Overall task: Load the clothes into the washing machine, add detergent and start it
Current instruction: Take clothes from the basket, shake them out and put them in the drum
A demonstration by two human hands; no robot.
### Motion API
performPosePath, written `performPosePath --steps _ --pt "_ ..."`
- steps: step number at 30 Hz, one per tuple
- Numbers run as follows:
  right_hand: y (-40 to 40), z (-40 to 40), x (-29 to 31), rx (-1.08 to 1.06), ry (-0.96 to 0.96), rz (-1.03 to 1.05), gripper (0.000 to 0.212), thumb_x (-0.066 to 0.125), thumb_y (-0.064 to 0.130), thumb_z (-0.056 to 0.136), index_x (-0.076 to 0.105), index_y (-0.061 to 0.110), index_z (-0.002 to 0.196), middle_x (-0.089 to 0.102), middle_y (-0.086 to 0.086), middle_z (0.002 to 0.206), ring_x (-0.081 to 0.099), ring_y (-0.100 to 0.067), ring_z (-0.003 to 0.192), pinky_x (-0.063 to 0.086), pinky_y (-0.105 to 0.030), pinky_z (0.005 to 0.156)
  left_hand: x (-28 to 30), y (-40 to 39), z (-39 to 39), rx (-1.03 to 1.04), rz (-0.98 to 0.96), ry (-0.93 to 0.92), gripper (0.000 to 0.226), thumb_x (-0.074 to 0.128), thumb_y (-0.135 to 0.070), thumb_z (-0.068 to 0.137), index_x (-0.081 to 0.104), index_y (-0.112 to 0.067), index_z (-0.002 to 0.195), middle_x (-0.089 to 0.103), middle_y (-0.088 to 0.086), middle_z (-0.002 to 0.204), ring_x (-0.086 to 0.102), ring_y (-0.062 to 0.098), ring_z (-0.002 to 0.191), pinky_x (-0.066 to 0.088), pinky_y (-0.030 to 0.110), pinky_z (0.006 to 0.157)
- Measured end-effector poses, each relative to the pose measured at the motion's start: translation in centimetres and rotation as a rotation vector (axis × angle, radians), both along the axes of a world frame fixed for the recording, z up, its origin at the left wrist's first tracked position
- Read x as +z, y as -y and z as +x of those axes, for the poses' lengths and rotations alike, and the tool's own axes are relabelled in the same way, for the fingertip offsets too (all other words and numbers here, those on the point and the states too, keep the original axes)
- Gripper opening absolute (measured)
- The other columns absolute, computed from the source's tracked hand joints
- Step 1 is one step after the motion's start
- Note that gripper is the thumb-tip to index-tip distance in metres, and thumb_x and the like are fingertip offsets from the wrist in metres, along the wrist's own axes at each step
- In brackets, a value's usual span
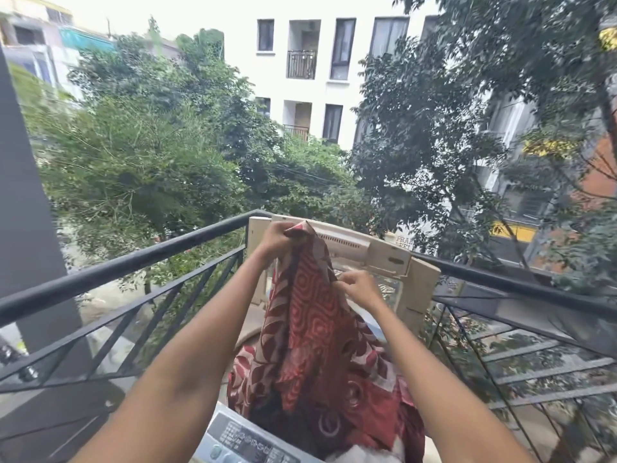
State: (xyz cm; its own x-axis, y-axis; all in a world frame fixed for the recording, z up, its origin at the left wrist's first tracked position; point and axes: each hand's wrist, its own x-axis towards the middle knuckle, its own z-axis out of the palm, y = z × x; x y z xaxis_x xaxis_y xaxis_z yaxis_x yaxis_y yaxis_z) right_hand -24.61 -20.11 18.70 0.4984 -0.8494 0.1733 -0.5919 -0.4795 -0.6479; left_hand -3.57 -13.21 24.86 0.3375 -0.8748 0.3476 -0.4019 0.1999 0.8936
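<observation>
A red and beige patterned cloth (310,332) hangs in front of me, its lower folds piled over the opening of the top-loading washing machine (250,339). My left hand (277,237) grips the cloth's top end, raised high. Lower and to the right, my right hand (359,287) pinches the cloth's right edge. The machine's beige lid (384,259) stands open and upright behind the cloth. Its grey control panel (243,441) with buttons shows at the bottom edge. White fabric (364,454) peeks out below the red cloth. The drum's inside is hidden.
A black metal balcony railing (140,259) runs around the machine on the left and right (521,282). A dark pillar (23,202) stands at the left. Beyond are trees and a white apartment building (300,81).
</observation>
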Motion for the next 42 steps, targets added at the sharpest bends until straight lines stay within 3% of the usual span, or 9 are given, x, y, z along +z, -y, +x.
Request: performPosePath --steps 3,6,9,12,17,21,28,34,42 --pt "0.3 0.6 3.3 -0.045 0.002 -0.224 0.022 0.072 0.04 0.078 0.076 0.019 0.082 0.072 0.0 0.09 0.064 -0.02 0.087 0.051 -0.035 0.074 -0.6 -0.3 1.5 0.193 0.027 0.04 0.047 0.071 -0.001 0.075 0.057 -0.004 0.12 0.058 0.004 0.102 0.053 0.015 0.093 0.044 0.01 0.07" --pt "0.1 2.1 6.2 -0.099 0.052 -0.387 0.028 0.072 0.044 0.077 0.076 0.019 0.088 0.068 0.005 0.098 0.058 -0.014 0.095 0.047 -0.029 0.075 -0.2 -0.3 1.8 0.117 0.031 -0.011 0.082 0.069 -0.006 0.07 0.031 -0.013 0.142 0.051 0.005 0.121 0.054 0.016 0.104 0.052 0.029 0.088" --pt "-0.6 4.4 8.2 -0.082 0.15 -0.436 0.029 0.07 0.042 0.079 0.075 0.017 0.093 0.067 -0.001 0.104 0.057 -0.018 0.102 0.045 -0.03 0.081 1.1 -0.8 0.0 -0.128 0.084 0.152 0.066 0.066 -0.008 0.082 0.034 -0.019 0.139 0.05 -0.001 0.119 0.052 0.009 0.102 0.047 0.016 0.085" --pt "-1.9 6.1 9.4 -0.017 0.255 -0.373 0.024 0.069 0.034 0.082 0.073 0.013 0.093 0.068 -0.006 0.104 0.063 -0.021 0.097 0.047 -0.032 0.084 0.9 -0.3 -1.0 -0.185 0.094 0.335 0.049 0.074 -0.027 0.076 0.059 -0.009 0.119 0.064 0.006 0.107 0.057 0.014 0.094 0.051 0.035 0.086" --pt "-3.0 4.8 6.3 0.183 0.201 -0.025 0.047 0.071 0.028 0.082 0.047 0.008 0.117 0.058 -0.004 0.112 0.058 -0.015 0.098 0.05 -0.023 0.073 0.0 -0.3 -0.8 -0.02 -0.062 0.097 0.014 0.069 -0.001 0.077 0.072 0.002 0.091 0.07 0.014 0.083 0.059 -0.001 0.061 0.046 0.018 0.059" --pt "-2.6 2.4 1.2 0.225 0.106 0.204 0.076 0.073 0.037 0.078 0.031 0.022 0.14 0.047 -0.005 0.138 0.049 -0.018 0.122 0.045 -0.039 0.1 0.6 -0.8 0.3 -0.062 -0.017 -0.086 0.014 0.07 -0.008 0.082 0.074 -0.013 0.094 0.071 0.002 0.082 0.067 0.011 0.075 0.052 0.017 0.06" --pt "-2.8 3.1 0.3 0.1 0.2 0.405 0.066 0.066 0.033 0.086 0.034 0.018 0.142 0.056 -0.014 0.122 0.058 -0.023 0.106 0.053 -0.044 0.089 -0.9 -2.3 2.4 -0.031 0.025 -0.1 0.015 0.073 -0.01 0.078 0.073 -0.01 0.094 0.071 0.004 0.091 0.065 0.015 0.083 0.053 0.02 0.066" --pt "-2.7 3.6 -2.8 0.011 -0.187 0.217 0.053 0.068 0.028 0.084 0.048 0.016 0.132 0.06 -0.01 0.12 0.059 -0.026 0.106 0.052 -0.041 0.088 -6.1 -3.0 1.2 0.179 0.127 0.082 0.019 0.066 0.009 0.073 0.072 0.003 0.09 0.068 0.01 0.086 0.056 0.005 0.067 0.039 0.002 0.054" --pt "-2.8 -3.2 -11.3 -0.04 -0.64 0.112 0.034 0.061 0.016 0.081 0.063 0.016 0.114 0.065 -0.009 0.117 0.06 -0.029 0.11 0.05 -0.036 0.085 -18.3 -0.9 -3.7 -0.07 0.522 0.38 0.021 0.062 0.004 0.071 0.073 -0.003 0.088 0.071 0.011 0.088 0.061 0.018 0.081 0.042 0.022 0.066"
